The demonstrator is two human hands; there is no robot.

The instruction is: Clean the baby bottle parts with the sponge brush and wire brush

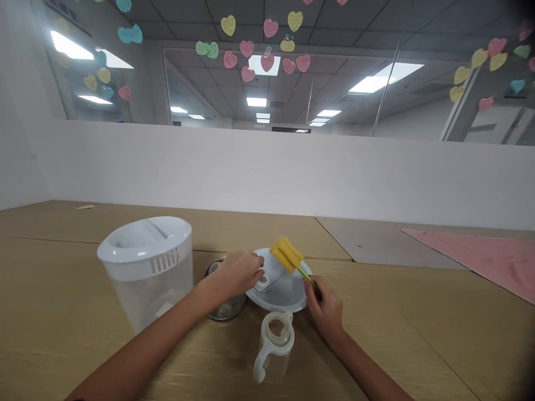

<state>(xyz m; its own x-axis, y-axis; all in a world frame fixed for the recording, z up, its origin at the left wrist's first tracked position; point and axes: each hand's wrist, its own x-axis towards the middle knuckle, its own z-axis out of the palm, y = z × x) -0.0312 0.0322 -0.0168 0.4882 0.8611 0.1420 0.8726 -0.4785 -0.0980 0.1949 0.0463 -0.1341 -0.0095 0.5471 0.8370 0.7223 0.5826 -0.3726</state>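
Observation:
My right hand (325, 306) is closed around the green handle of a yellow sponge brush (287, 255). The brush head is up over the far side of a white bowl (288, 298). My left hand (240, 272) reaches over the bowl's left rim with curled fingers; what they hold, if anything, is hidden. Just below those fingers is a small white piece with a round hole (262, 283). In front of the bowl stands a clear jug (273, 345) with a white collar and handle. Under my left wrist, a dark-rimmed round container (228, 311) is partly hidden.
A large clear pitcher with a white lid (146, 250) stands on the left, partly behind my left forearm. Pink cloth (485, 259) lies at the far right of the brown-covered table (397, 345). A white wall (259, 172) with windows above closes off the back.

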